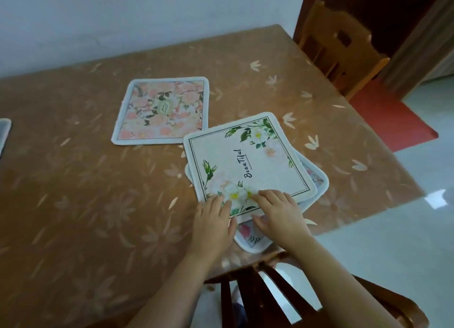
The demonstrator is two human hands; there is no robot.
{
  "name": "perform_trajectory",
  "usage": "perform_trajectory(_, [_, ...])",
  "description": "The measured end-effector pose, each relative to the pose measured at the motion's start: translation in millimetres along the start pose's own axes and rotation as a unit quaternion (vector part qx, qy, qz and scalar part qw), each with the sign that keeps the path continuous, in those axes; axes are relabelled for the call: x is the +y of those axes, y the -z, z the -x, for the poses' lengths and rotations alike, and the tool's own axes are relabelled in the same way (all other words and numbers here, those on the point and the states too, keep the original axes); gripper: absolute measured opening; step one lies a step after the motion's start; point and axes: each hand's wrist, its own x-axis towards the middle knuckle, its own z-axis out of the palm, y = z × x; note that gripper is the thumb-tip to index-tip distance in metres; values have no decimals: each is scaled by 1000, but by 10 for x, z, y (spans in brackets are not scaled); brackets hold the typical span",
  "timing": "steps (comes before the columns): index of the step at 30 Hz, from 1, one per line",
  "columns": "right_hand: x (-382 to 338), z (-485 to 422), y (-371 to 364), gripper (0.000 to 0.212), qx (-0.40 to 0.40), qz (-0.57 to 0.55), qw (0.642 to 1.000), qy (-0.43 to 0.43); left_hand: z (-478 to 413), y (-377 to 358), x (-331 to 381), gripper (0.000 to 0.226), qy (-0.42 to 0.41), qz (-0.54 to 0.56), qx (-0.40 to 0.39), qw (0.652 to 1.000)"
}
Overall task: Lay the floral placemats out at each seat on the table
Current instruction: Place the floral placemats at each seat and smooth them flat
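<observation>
Stack of white-edged floral cloth placemats [250, 239] lies lower centre-right on brown flower-print counter [73, 204]. Left hand [213, 222] rests straight fingers, slightly apart, on near corner of top cream "Beautiful" placemat [258, 155]. Right hand [280, 214] pinches its near edge, fingers above, thumb below. Pink rose-print square placemat [162, 111] lies flat at upper centre, just beside stack.

I am in the dining room of a home: a tabletop [73, 180] under a brown flower-printed cover with a glossy sheen is pushed against a plain white wall [122, 20], with floral placemats [162, 111] lying on it. A pale wooden chair [339, 50] stands at its far end and a dark wooden chair [258, 291] right in front of me. Beyond the table there is a shiny tiled floor [393, 241] and a red mat [388, 116] by a dark doorway.
</observation>
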Motion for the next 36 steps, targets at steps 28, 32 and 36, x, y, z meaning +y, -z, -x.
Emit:
perform_trajectory(28, [354, -164, -415, 44, -68, -180, 981, 23, -61, -472, -90, 15, -25, 145, 30, 989])
perform_trajectory(32, [308, -122, -376, 37, -64, -187, 980, 0, -89, -378, -58, 19, -21, 128, 19, 991])
perform_trajectory(36, [290, -60, -350, 24, -47, -192, 980, -18, -97, -304, -54, 19, 0, 136, 15, 991])
